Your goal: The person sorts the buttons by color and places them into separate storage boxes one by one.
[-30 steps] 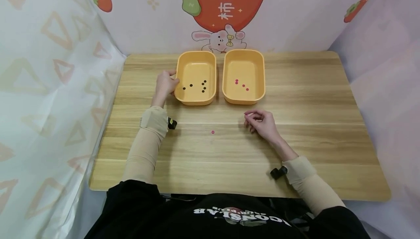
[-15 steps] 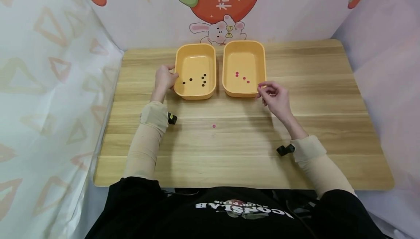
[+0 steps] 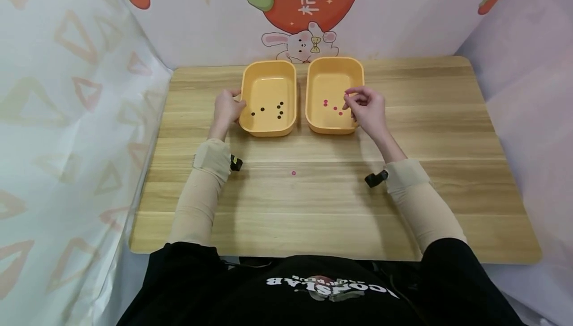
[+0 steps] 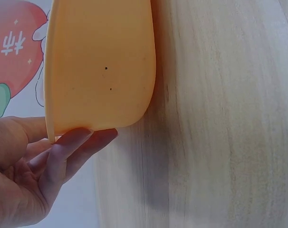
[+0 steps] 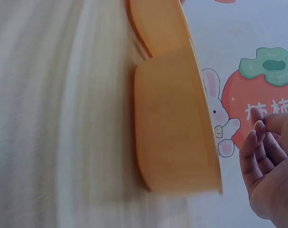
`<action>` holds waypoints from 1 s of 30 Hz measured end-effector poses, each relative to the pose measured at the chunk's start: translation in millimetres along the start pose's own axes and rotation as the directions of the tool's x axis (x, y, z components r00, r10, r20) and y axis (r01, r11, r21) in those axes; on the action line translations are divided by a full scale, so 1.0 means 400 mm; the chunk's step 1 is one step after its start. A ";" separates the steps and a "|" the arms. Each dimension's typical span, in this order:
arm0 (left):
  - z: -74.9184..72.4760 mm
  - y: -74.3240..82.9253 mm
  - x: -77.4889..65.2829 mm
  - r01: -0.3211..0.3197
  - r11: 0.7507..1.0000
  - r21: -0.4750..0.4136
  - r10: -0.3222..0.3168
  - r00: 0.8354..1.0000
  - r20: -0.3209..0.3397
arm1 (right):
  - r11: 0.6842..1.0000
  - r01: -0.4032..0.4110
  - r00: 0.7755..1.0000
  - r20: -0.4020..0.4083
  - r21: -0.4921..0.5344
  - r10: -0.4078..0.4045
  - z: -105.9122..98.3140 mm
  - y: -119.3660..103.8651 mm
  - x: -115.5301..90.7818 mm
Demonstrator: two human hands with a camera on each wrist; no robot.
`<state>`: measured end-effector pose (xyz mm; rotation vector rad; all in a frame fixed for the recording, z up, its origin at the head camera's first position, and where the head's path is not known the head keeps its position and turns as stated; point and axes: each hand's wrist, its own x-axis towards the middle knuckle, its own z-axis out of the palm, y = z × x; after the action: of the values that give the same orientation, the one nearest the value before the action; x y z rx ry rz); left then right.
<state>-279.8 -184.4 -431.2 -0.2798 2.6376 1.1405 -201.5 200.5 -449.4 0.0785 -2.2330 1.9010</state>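
My left hand (image 3: pixel 227 108) grips the left side of a yellow plastic tub (image 3: pixel 267 132) in the head view. In the left wrist view, its thumb is at the rim and its fingers lie against the outer wall. Several small black discs (image 3: pixel 262 109) lie on this tub's floor. Over the right yellow tub (image 3: pixel 329 130), my right hand (image 3: pixel 370 112) pinches a small pink disc (image 3: pixel 346 94) between thumb and forefinger. Several pink discs (image 3: pixel 335 108) lie in that tub. Another pink disc (image 3: pixel 293 172) rests on the table in front of the tubs.
The two tubs stand side by side with a narrow gap, at the back of a wooden table (image 3: pixel 313 216). A printed sheet (image 3: pixel 403 22) with a tomato-like fruit and rabbit rises behind them. White sheeting (image 3: pixel 80 132) hangs at the left.
My right hand, pinching the pink disc, has moved from the table in front of the right tub to above that tub. My left hand stays on the left tub's rim.
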 end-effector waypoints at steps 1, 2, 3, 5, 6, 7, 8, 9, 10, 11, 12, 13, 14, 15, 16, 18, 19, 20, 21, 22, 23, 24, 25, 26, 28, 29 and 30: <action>-0.001 -0.001 -0.002 -0.004 1.000 -0.001 0.004 1.000 0.000 | 1.000 -0.007 1.000 0.006 0.013 0.007 0.007 -0.002 0.012; -0.002 -0.001 -0.003 -0.007 1.000 0.001 0.007 1.000 0.002 | 1.000 -0.009 1.000 0.010 0.018 0.009 0.015 -0.006 0.023; -0.003 -0.001 -0.005 -0.009 1.000 0.001 0.009 1.000 0.005 | 1.000 -0.009 1.000 0.014 0.021 0.008 0.021 -0.010 0.032; -0.004 0.000 -0.007 -0.017 1.000 0.001 0.017 1.000 0.012 | 0.999 -0.009 1.000 0.021 0.040 0.008 0.033 -0.014 0.050; -0.005 0.000 -0.008 -0.019 1.000 0.002 0.019 1.000 0.012 | 0.999 -0.005 1.000 0.022 0.041 0.004 0.039 -0.017 0.057; -0.006 0.000 -0.008 -0.022 1.000 0.003 0.022 1.000 0.011 | 0.999 -0.006 1.000 0.023 0.050 0.005 0.044 -0.019 0.064; -0.007 0.001 -0.008 -0.024 1.000 0.004 0.024 1.000 0.006 | 0.999 -0.006 1.000 0.023 0.054 0.005 0.048 -0.020 0.071; -0.006 -0.001 -0.007 -0.026 1.000 0.005 0.026 1.000 0.000 | 0.998 -0.012 1.000 0.023 0.061 0.011 0.051 -0.019 0.075; -0.005 -0.003 -0.007 -0.029 1.000 0.006 0.029 1.000 -0.005 | 0.997 -0.022 0.999 0.025 0.074 0.020 0.054 -0.017 0.079; -0.004 -0.004 -0.006 -0.030 1.000 0.007 0.030 1.000 -0.008 | 0.996 -0.027 0.999 0.028 0.079 0.025 0.056 -0.014 0.083; -0.004 -0.004 -0.006 -0.029 1.000 0.008 0.029 1.000 -0.010 | 0.996 -0.035 0.999 0.030 0.081 0.032 0.058 -0.011 0.087; -0.004 -0.005 -0.005 -0.028 1.000 0.010 0.029 1.000 -0.012 | 0.995 -0.047 0.998 0.033 0.087 0.044 0.060 -0.007 0.090; -0.003 -0.005 -0.005 -0.028 1.000 0.012 0.028 1.000 -0.012 | 0.995 -0.056 0.998 0.036 0.086 0.053 0.061 -0.003 0.092; -0.003 -0.005 -0.005 -0.027 1.000 0.013 0.027 1.000 -0.011 | 0.994 -0.065 0.997 0.040 0.084 0.062 0.062 0.001 0.094; -0.001 -0.005 -0.004 -0.024 1.000 0.012 0.024 1.000 -0.008 | 0.994 -0.074 0.997 0.043 0.087 0.070 0.061 0.006 0.094; 0.002 -0.005 -0.004 -0.020 1.000 0.015 0.020 1.000 -0.001 | 0.993 -0.083 0.996 0.042 0.088 0.080 0.059 0.011 0.091; 0.003 -0.005 -0.003 -0.020 1.000 0.018 0.020 1.000 0.000 | 0.992 -0.086 0.996 0.041 0.093 0.082 0.058 0.012 0.089; 0.004 -0.005 -0.004 -0.020 1.000 0.023 0.020 1.000 0.000 | 0.992 -0.086 0.996 0.041 0.093 0.083 0.057 0.013 0.084; 0.004 -0.005 -0.003 -0.019 1.000 0.024 0.019 1.000 0.000 | 0.991 -0.088 0.996 0.041 0.102 0.084 0.056 0.012 0.079; 0.004 -0.004 -0.003 -0.019 0.999 0.027 0.019 1.000 -0.001 | 0.990 -0.088 0.996 0.044 0.110 0.083 0.054 0.011 0.073; 0.004 -0.004 -0.003 -0.019 0.999 0.029 0.019 1.000 -0.003 | 0.990 -0.085 0.996 0.048 0.111 0.080 0.054 0.009 0.066; 0.003 -0.003 -0.002 -0.019 0.999 0.029 0.019 1.000 -0.006 | 0.990 -0.085 0.995 0.054 0.116 0.079 0.055 0.007 0.058; 0.002 -0.003 -0.002 -0.018 0.999 0.028 0.019 1.000 -0.008 | 0.990 -0.083 0.995 0.062 0.117 0.076 0.055 0.004 0.049; 0.001 -0.002 -0.002 -0.018 0.999 0.026 0.018 1.000 -0.010 | 0.989 -0.085 0.994 0.074 0.122 0.076 0.056 0.002 0.039; -0.002 -0.001 -0.001 -0.011 1.000 0.022 0.011 1.000 -0.008 | 0.988 -0.080 0.993 0.102 0.130 0.067 0.060 -0.003 0.017; -0.004 -0.001 0.000 -0.006 1.000 0.021 0.006 1.000 -0.005 | 0.988 -0.077 0.991 0.116 0.132 0.062 0.063 -0.005 0.006; -0.005 -0.001 0.001 0.000 1.000 0.019 0.000 1.000 -0.003 | 0.989 -0.076 0.990 0.128 0.129 0.059 0.066 -0.006 -0.006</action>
<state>-280.2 -186.2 -430.4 -0.2779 2.6494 1.1149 -201.8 173.9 -451.5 0.1476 -2.2085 2.1363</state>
